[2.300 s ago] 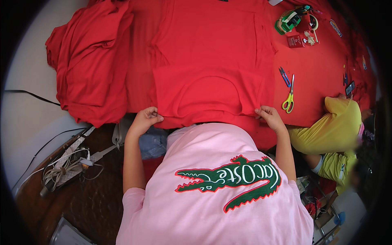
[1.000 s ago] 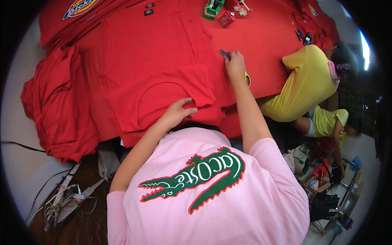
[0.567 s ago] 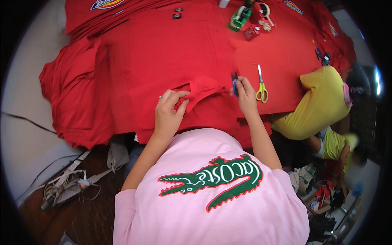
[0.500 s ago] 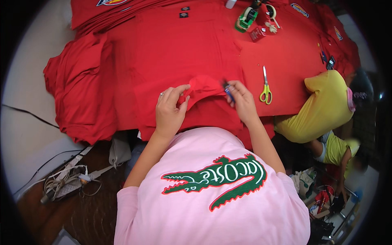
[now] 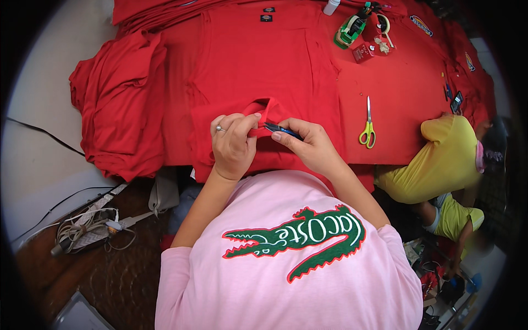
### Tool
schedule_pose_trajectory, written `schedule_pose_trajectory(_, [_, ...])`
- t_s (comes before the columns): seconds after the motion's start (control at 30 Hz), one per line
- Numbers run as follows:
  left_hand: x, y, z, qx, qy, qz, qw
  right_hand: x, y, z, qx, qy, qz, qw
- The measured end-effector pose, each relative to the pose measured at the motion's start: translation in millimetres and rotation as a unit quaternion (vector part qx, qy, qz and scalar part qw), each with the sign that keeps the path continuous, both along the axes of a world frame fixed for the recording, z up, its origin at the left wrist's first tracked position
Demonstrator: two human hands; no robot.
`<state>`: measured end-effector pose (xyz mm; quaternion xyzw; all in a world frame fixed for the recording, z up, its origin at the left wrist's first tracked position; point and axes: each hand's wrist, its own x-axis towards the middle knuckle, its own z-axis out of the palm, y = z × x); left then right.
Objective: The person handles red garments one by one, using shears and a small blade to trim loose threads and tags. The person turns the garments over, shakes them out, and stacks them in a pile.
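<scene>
A red shirt (image 5: pixel 264 60) lies spread over the table in front of me, its ribbed edge lifted near my body. Fingers and thumb of my left hand (image 5: pixel 234 144), with a ring on one finger, pinch that lifted red edge. From the other side my right hand (image 5: pixel 314 144) grips small thread snips (image 5: pixel 283 131) with dark blades and a blue handle. The blade tips point left and meet the cloth beside my left fingertips; whether they touch a thread is too small to tell.
Scissors (image 5: pixel 368 124) with yellow-green handles lie to the right. Farther back stand a green tape dispenser (image 5: pixel 348 32) and a small red box (image 5: pixel 363 53). Piled red garments (image 5: pixel 118 104) fill the left. A person in yellow (image 5: pixel 440 157) bends at the right table edge. Cables (image 5: pixel 91 228) lie lower left.
My right hand has brought the snips leftward, up to the cloth by my left fingers. My left hand has lifted and folded the red edge. The view has shifted slightly.
</scene>
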<state>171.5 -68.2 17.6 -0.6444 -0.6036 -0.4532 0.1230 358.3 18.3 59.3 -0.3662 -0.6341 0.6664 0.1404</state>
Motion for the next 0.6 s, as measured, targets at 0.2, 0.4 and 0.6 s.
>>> schedule_pose_trajectory(0.2, [2.4, 2.7, -2.5, 0.006, 0.003, 0.01, 1.0, 4.1, 0.3, -5.0, 0.064, -0.022, -0.004, 0.998])
schedule_pose_trajectory(0.4, [2.7, 3.0, -0.5, -0.003, -0.003, 0.003, 1.0, 4.8, -0.9, 0.1, 0.085, -0.031, -0.007, 0.996])
schedule_pose_trajectory(0.6, [5.2, 0.1, 7.0, -0.057, -0.06, -0.002, 0.997, 7.3, -1.2, -6.9, 0.065, -0.025, -0.018, 0.997])
